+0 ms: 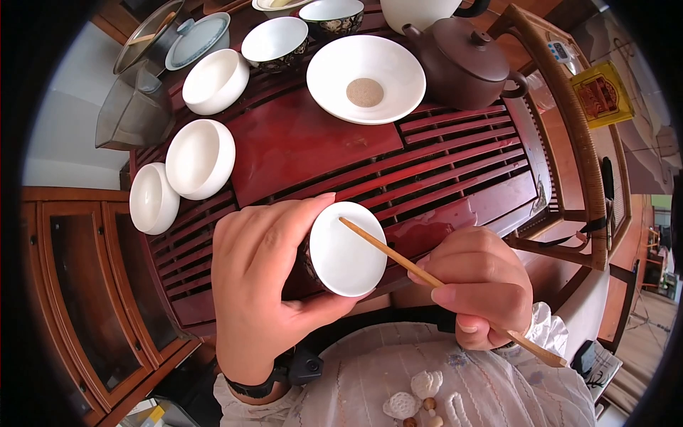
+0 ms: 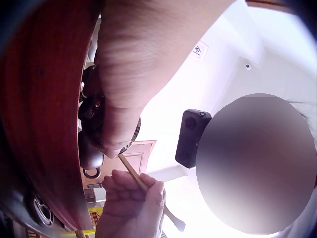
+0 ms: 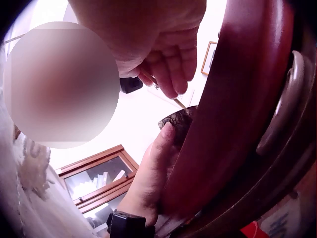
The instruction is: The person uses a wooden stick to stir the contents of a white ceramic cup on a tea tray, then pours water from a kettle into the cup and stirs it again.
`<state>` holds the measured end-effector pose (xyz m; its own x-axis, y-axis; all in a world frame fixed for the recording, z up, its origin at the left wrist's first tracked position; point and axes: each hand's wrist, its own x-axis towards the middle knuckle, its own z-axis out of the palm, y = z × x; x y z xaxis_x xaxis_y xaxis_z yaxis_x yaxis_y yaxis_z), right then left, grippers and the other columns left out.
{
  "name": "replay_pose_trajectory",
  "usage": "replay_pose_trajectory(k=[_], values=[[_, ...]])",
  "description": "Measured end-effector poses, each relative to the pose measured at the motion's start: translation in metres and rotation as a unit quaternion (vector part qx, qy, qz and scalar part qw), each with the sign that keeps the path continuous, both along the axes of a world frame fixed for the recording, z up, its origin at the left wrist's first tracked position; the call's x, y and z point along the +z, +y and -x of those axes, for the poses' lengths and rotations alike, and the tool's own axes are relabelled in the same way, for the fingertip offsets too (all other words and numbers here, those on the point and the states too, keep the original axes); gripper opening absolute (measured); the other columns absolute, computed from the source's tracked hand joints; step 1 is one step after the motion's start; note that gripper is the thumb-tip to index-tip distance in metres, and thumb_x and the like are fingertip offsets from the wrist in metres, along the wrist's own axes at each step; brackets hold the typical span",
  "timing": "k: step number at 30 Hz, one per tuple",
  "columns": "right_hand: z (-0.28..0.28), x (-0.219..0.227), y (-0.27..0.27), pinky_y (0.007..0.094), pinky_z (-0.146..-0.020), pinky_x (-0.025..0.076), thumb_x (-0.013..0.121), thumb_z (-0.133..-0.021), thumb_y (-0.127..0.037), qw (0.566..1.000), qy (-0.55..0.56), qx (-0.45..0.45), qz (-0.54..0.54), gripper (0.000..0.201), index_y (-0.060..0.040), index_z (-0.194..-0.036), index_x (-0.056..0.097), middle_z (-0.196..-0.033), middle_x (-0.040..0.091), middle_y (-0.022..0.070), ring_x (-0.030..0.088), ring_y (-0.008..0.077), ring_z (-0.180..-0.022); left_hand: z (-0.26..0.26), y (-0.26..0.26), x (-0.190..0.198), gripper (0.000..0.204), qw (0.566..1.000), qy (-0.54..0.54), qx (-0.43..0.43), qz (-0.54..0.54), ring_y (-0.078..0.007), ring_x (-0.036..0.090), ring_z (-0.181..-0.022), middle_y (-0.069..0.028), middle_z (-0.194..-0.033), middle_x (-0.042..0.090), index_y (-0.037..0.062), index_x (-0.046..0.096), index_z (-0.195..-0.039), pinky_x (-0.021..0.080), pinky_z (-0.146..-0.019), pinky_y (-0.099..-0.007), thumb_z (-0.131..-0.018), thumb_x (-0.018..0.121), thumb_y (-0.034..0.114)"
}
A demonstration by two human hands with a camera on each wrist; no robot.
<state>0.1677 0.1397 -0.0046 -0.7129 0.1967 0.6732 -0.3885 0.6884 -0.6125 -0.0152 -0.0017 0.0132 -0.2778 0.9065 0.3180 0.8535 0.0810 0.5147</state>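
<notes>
In the head view my left hand point(image 1: 260, 277) grips a cup point(image 1: 348, 260), white inside, tilted so that its mouth faces the camera. Its dark patterned outside point(image 3: 174, 120) shows in the right wrist view, with a thumb pressed on it. My right hand point(image 1: 487, 281) holds a slender wooden stick point(image 1: 388, 250) between thumb and fingers. The stick's thin tip lies over the white inside of the cup, while its broader end points down toward the right sleeve. Beyond the cup, a wide white bowl point(image 1: 324, 82) holds a round patch of brownish powder.
A slatted dark red tea tray point(image 1: 306, 142) lies under the hands. Round it stand a brown teapot point(image 1: 462, 67), white bowls point(image 1: 200, 158), a dark patterned bowl point(image 1: 276, 44), a lidded bowl point(image 1: 198, 40) and a grey translucent container point(image 1: 131, 110). A rattan chair point(image 1: 587, 142) is at the right.
</notes>
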Motion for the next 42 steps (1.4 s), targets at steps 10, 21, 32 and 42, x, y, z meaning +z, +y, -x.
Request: replay_pose_trajectory(k=[10, 21, 32, 42], values=[[0.001, 0.001, -0.002, 0.0373, -0.057, 0.048, 0.066, -0.087, -0.017, 1.000, -0.003, -0.005, 0.008, 0.027, 0.0023, -0.103, 0.058, -0.088, 0.063, 0.0173, 0.061, 0.0309, -0.072, 0.000, 0.000, 0.000, 0.073, 1.000, 0.004, 0.002, -0.002, -0.0310, 0.057, -0.094, -0.0111, -0.103, 0.063, 0.0035, 0.063, -0.114, 0.042, -0.087, -0.0402, -0.046, 0.084, 0.021], [-0.018, -0.008, 0.005, 0.0337, -0.058, 0.048, 0.047, -0.101, -0.026, 0.974, 0.052, 0.023, 0.221, 0.028, 0.0006, -0.098, 0.056, -0.079, 0.065, 0.0185, 0.059, 0.0251, -0.065, 0.000, 0.000, 0.000, 0.070, 1.000, 0.002, -0.013, -0.003, -0.0305, 0.057, -0.095, -0.0109, -0.105, 0.066, 0.0039, 0.063, -0.113, 0.043, -0.086, -0.0403, -0.048, 0.084, 0.019], [-0.019, -0.010, 0.021, 0.0357, -0.065, 0.051, 0.044, -0.103, -0.033, 0.966, 0.033, 0.007, 0.255, 0.032, -0.0034, -0.096, 0.055, -0.079, 0.068, 0.0171, 0.063, 0.0250, -0.069, 0.001, 0.001, 0.001, 0.069, 0.999, -0.002, -0.041, -0.004, -0.0306, 0.058, -0.096, -0.0117, -0.108, 0.067, 0.0020, 0.061, -0.115, 0.041, -0.088, -0.0403, -0.053, 0.083, 0.020], [-0.013, -0.006, 0.039, 0.0382, -0.070, 0.051, 0.046, -0.102, -0.029, 0.970, 0.005, 0.056, 0.235, 0.029, -0.0018, -0.099, 0.056, -0.082, 0.067, 0.0178, 0.064, 0.0268, -0.071, 0.003, 0.002, 0.001, 0.068, 0.998, -0.009, -0.058, 0.008, -0.0314, 0.057, -0.097, -0.0135, -0.111, 0.067, -0.0006, 0.057, -0.120, 0.039, -0.091, -0.0407, -0.060, 0.077, 0.025]])
